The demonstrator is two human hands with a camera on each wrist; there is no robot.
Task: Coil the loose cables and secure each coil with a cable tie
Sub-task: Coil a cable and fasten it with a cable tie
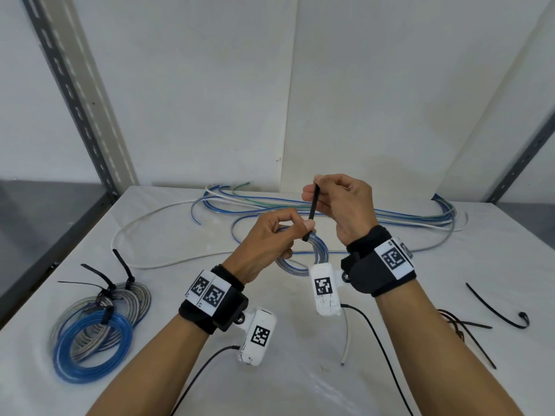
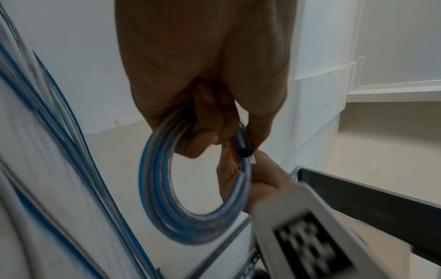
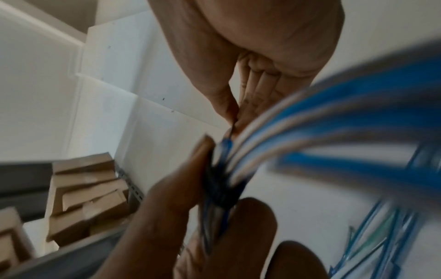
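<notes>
left hand (image 1: 270,244) grips 1 blue coil (image 2: 190,198) | right hand (image 1: 339,205) pinches 1 black tie (image 1: 312,211) | 3 tied coils (image 1: 96,328)

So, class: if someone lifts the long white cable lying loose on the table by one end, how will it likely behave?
The white cable would probably sag and trail: it lies in loose curves. Likely springy too, since its bends are wide, not sharp. It looks thin, so probably light.
</notes>
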